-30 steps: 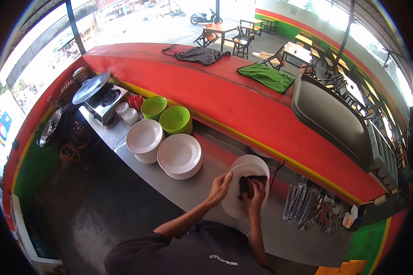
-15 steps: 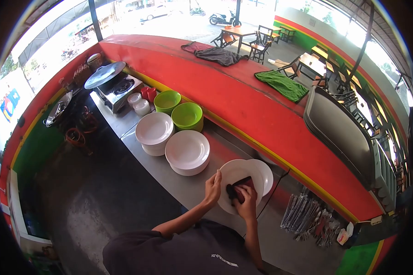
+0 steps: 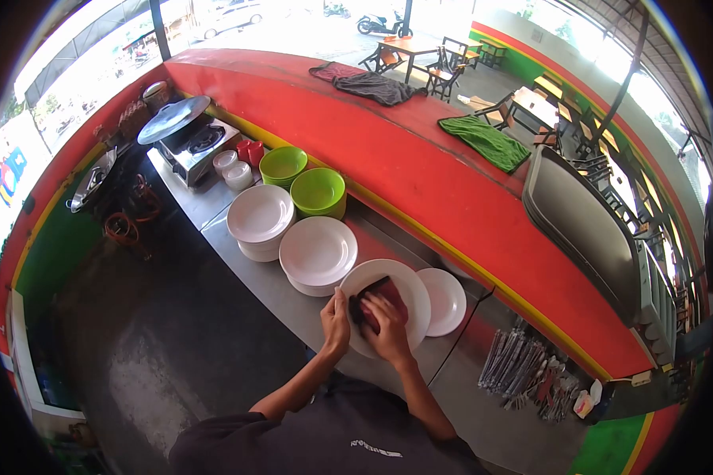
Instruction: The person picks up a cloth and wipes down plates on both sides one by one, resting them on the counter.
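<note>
A white plate (image 3: 417, 294) is held up over the metal counter, its left rim gripped by my left hand (image 3: 336, 323). Against the plate's inner face my right hand (image 3: 385, 318) presses a dark red and black cloth (image 3: 394, 294), fingers bent over it. Another white plate (image 3: 446, 302) lies on the counter just right of the held one, partly covered by it. Close on the left stands a stack of white plates (image 3: 318, 251), with a second white stack (image 3: 260, 214) beyond it.
Green bowls (image 3: 318, 191), red cups (image 3: 250, 151) and a stove (image 3: 190, 150) stand farther left. Cutlery (image 3: 515, 362) lies at the right. On the red ledge (image 3: 317, 111) are a green cloth (image 3: 485, 142), dark cloths (image 3: 380, 85) and stacked trays (image 3: 582, 229).
Both hands have moved left with the held plate, closer to the white stacks. More of the plate lying on the counter now shows. The cloth has shifted across the held plate.
</note>
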`<state>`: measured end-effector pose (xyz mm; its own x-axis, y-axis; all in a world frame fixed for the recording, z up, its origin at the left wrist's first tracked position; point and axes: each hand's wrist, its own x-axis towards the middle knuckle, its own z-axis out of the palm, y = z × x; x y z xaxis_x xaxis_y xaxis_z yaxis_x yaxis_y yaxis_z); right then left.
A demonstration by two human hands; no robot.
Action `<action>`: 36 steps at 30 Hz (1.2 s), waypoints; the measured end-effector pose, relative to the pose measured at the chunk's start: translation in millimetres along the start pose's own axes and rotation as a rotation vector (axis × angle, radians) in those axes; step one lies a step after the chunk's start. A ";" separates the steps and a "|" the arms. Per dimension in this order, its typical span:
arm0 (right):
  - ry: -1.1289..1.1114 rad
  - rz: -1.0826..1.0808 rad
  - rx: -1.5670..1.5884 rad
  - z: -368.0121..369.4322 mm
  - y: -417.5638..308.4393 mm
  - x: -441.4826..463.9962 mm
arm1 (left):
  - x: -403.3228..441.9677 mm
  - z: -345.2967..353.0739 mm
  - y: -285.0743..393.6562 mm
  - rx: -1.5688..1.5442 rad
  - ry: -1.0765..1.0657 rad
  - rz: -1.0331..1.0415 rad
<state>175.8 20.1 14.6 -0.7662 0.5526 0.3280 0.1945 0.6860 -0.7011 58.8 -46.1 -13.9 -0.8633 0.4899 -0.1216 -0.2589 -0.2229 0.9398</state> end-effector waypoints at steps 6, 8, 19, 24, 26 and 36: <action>-0.142 0.046 0.120 10.9 0.9 -9.1 | 6.8 -34.4 6.0 -0.010 0.076 -0.042; -0.070 0.052 0.011 16.0 5.5 -6.4 | 6.5 -40.6 9.6 -0.025 0.085 -0.060; 0.046 0.021 0.023 35.3 -0.5 18.9 | -0.2 -40.5 26.8 -0.019 0.060 -0.054; -0.021 -0.007 0.095 29.6 -1.3 16.0 | 14.0 -34.7 34.4 0.003 0.014 -0.022; -0.023 0.004 0.097 24.4 2.6 7.0 | 18.0 -32.0 29.7 -0.010 0.022 -0.031; 0.367 0.201 -0.261 -7.1 26.3 -32.7 | 11.9 14.7 11.1 0.017 -0.185 -0.051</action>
<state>210.4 23.5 -10.2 -0.4406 0.7842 0.4369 0.4989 0.6186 -0.6070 52.1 -30.3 -0.2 -0.7543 0.6472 -0.1101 -0.2915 -0.1799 0.9395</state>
